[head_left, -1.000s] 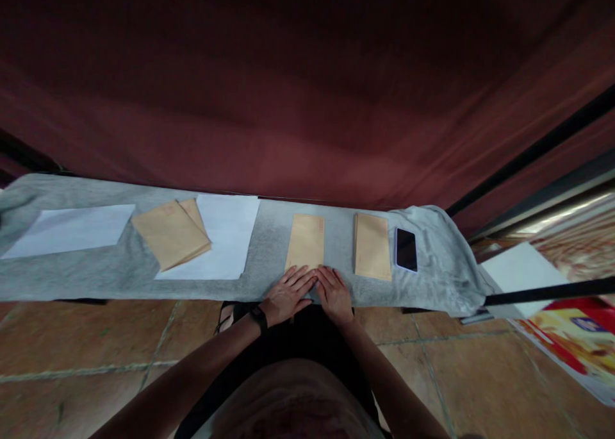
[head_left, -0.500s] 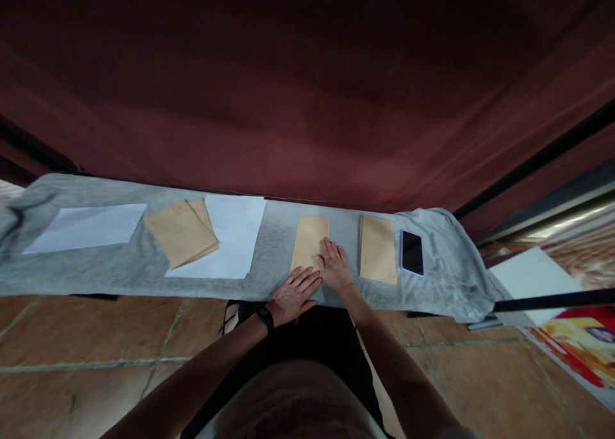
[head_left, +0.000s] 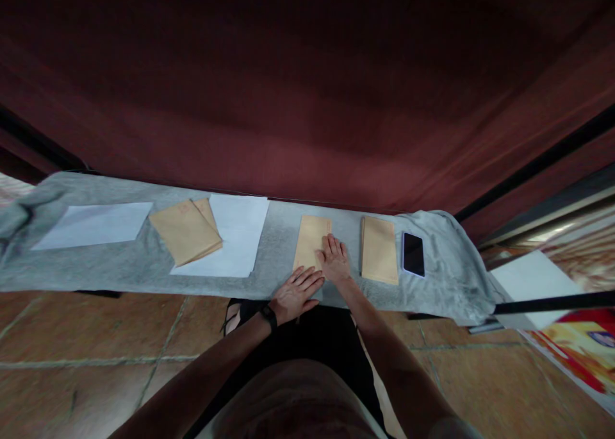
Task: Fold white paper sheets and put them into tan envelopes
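Note:
A brown envelope (head_left: 311,239) lies upright on the grey cloth (head_left: 273,247) in front of me. My left hand (head_left: 294,291) rests flat with spread fingers on its near end. My right hand (head_left: 334,259) lies flat along its right edge, fingers pointing away from me. A second brown envelope (head_left: 378,248) lies just to the right, untouched, and a dark phone (head_left: 413,254) lies beyond it. Neither hand grips anything.
Further left, two overlapping brown envelopes (head_left: 185,231) lie partly on a white sheet (head_left: 234,241), and another white sheet (head_left: 93,224) lies near the cloth's left end. A dark red curtain (head_left: 307,106) hangs behind. Tiled floor (head_left: 96,349) lies below.
My right hand has slid from the envelope's near end up along its right side. The left hand has stayed on the near end. The view has shifted slightly.

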The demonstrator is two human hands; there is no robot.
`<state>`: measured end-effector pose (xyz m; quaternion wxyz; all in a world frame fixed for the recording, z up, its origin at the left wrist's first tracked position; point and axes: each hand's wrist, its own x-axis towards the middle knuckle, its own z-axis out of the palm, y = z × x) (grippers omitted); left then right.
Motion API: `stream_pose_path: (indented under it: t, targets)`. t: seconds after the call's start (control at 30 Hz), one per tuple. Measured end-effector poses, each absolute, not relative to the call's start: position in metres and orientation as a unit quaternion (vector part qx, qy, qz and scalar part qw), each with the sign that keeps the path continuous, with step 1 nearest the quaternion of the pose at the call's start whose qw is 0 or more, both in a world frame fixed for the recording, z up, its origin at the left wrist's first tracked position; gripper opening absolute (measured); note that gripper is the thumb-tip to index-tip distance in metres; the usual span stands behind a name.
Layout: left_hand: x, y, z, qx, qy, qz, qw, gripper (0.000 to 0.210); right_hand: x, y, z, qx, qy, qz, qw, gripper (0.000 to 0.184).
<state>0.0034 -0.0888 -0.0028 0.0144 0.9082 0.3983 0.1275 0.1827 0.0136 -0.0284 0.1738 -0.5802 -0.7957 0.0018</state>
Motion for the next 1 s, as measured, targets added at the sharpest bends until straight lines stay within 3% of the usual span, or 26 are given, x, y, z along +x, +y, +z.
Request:
stream_pose_path:
  t: [0.13, 1.0]
  targets:
    - [0.003, -0.089, -0.004, 0.908, 0.399, 0.129, 0.02, 0.058, 0.185, 0.006, -0.03, -0.572, -0.797, -0.011, 0.195, 0.054]
    - [-0.001, -0.098, -0.001, 0.896, 0.41, 0.171, -0.012, 0.05, 0.21, -0.063, -0.012, -0.531, -0.836, 0.026, 0.135, 0.049]
